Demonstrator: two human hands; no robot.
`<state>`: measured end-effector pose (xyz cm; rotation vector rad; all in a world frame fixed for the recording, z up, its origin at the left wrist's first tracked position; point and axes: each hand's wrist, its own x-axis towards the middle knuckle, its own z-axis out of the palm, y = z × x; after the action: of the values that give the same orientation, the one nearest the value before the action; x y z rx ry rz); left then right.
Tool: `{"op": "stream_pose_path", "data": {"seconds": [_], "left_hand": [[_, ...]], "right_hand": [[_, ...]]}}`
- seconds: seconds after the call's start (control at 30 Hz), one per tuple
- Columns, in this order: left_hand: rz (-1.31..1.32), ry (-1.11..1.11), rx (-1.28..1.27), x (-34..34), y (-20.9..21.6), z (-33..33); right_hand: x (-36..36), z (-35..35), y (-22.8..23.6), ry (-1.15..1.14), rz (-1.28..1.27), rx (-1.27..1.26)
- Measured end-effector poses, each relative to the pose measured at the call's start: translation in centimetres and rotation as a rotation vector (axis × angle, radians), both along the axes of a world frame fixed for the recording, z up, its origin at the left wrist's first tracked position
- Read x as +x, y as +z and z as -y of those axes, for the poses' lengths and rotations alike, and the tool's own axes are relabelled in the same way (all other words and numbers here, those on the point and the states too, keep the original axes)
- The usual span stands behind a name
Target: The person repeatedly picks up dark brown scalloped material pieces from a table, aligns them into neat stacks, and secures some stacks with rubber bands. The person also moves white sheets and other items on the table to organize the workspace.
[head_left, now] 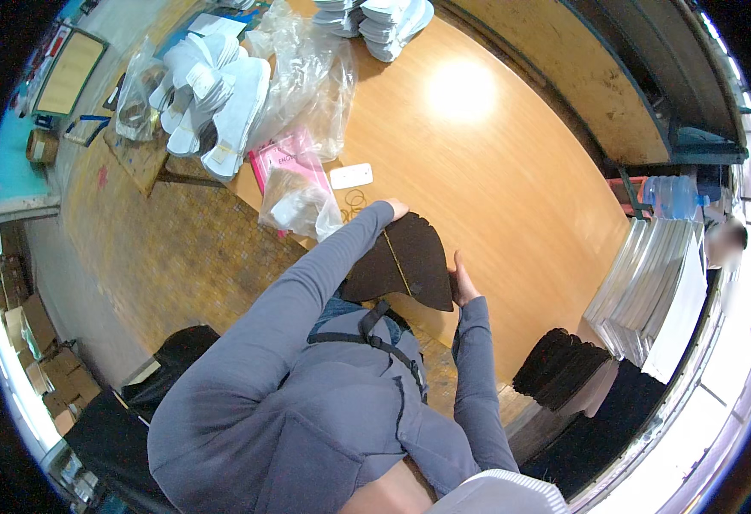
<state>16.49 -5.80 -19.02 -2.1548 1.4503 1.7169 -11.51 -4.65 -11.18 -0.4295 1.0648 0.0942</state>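
Observation:
A bundle of dark brown cut pieces (422,253), rounded and layered, is held over the near edge of the table. A thin yellowish rubber band (397,264) crosses its top face. My left hand (399,208) grips the bundle's far left edge, with most of its fingers hidden. At the right edge, my right hand (464,281) holds the bundle, thumb up and the other fingers mostly out of sight behind it. Loose rubber bands (354,202) lie on the table just left of my left hand, near a white phone-like slab (351,176).
Left of these sit a pink packet (294,154), clear plastic bags (311,94) and white insole-shaped pieces (212,94). More white stacks (388,26) stand at the far edge of the wooden table (495,171). Sheet stacks (641,283) and dark piles (559,368) are at right.

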Motion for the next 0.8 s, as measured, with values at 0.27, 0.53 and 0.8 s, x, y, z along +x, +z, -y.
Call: {"op": "stream_pose_path", "data": {"seconds": [0.27, 0.53, 0.8], "left_hand": [[0.066, -0.183, 0.088, 1.0, 2.2, 0.9], [0.039, -0.314, 0.213, -1.1, 6.9, 1.4], [-0.304, 0.139, 0.509, -1.7, 4.5, 0.6]], "right_hand": [[1.4, -1.6, 3.4, 0.323, 0.037, -0.497], [-0.9, -5.0, 6.3, 0.354, 0.080, -0.893], [-3.6, -8.9, 8.6, 0.451, -0.011, -1.124]]}}
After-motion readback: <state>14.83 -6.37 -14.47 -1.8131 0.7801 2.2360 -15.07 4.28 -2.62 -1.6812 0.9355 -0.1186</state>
